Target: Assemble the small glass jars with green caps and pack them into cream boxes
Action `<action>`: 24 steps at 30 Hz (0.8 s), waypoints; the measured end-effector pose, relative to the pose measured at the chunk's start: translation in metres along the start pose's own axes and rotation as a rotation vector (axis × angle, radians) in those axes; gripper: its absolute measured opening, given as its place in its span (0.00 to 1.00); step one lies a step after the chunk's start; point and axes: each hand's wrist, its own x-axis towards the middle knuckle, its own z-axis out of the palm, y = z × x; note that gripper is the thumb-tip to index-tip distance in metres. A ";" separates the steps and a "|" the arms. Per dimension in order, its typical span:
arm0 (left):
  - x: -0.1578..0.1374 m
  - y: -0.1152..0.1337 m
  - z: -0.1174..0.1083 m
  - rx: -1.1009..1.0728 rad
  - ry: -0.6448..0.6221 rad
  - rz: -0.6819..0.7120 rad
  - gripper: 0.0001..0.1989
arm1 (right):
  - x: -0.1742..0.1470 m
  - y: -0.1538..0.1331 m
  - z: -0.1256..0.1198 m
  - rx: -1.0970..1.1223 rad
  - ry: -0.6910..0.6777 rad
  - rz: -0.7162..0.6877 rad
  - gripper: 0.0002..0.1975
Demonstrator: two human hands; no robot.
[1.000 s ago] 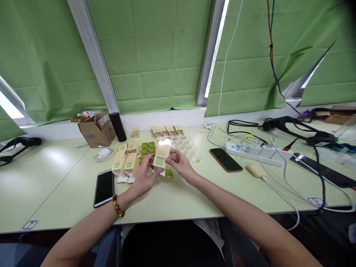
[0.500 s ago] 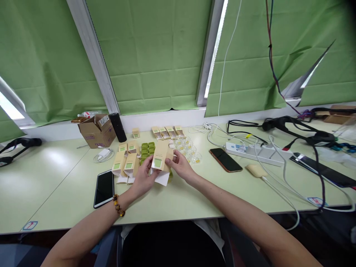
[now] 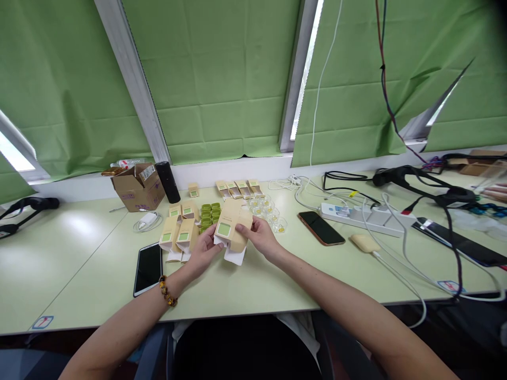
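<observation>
Now the small tan cardboard carton with a green square label (image 3: 230, 228) sits lower and more tilted than a second ago: it was held upright with its top flap up, and it has since been tipped toward the person, white bottom flaps (image 3: 234, 256) hanging open beneath it. The small green jar that showed on the desk under the carton a second ago is no longer visible; likely hidden behind or inside the carton, cannot tell which. Judged from that, the boxing step looks midway, with the flaps unclosed.

Left hand (image 3: 204, 249) pinches the carton's left lower edge, thumb on the front face, other fingers curled behind. Right hand (image 3: 259, 237) grips the right side, fingers pressed together around the carton's edge. The carton is held just above the pale green desk (image 3: 257, 287), in front of the person.

Close behind the carton are green jars in rows (image 3: 209, 211), clear plastic trays (image 3: 269, 214) and more tan cartons (image 3: 178, 232) just to the left. A black phone (image 3: 148, 266) lies near the left wrist, and a brown-edged phone (image 3: 321, 227) is off to the right. Open room lies between the hands and the near desk edge; the right side is crowded with a white power strip (image 3: 366, 216) and cables.
</observation>
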 end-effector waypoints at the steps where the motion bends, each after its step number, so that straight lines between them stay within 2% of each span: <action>1: 0.001 0.001 0.000 -0.015 0.000 -0.012 0.28 | 0.000 -0.001 0.000 0.014 0.013 0.002 0.30; 9: 0.006 0.000 0.001 0.063 0.078 -0.173 0.21 | -0.002 0.002 -0.002 -0.015 0.052 -0.003 0.24; 14: 0.006 0.000 0.000 0.083 0.090 -0.161 0.20 | -0.002 0.004 -0.001 -0.039 0.033 -0.019 0.25; 17: 0.007 -0.001 -0.003 0.089 0.125 -0.147 0.20 | -0.002 0.000 -0.002 -0.057 0.005 -0.086 0.25; 20: 0.010 -0.001 -0.009 0.004 0.174 -0.132 0.20 | -0.002 -0.002 -0.005 -0.059 0.013 -0.180 0.26; 24: 0.014 0.007 -0.016 -0.295 0.196 -0.182 0.15 | -0.001 -0.003 -0.010 -0.076 0.025 -0.210 0.25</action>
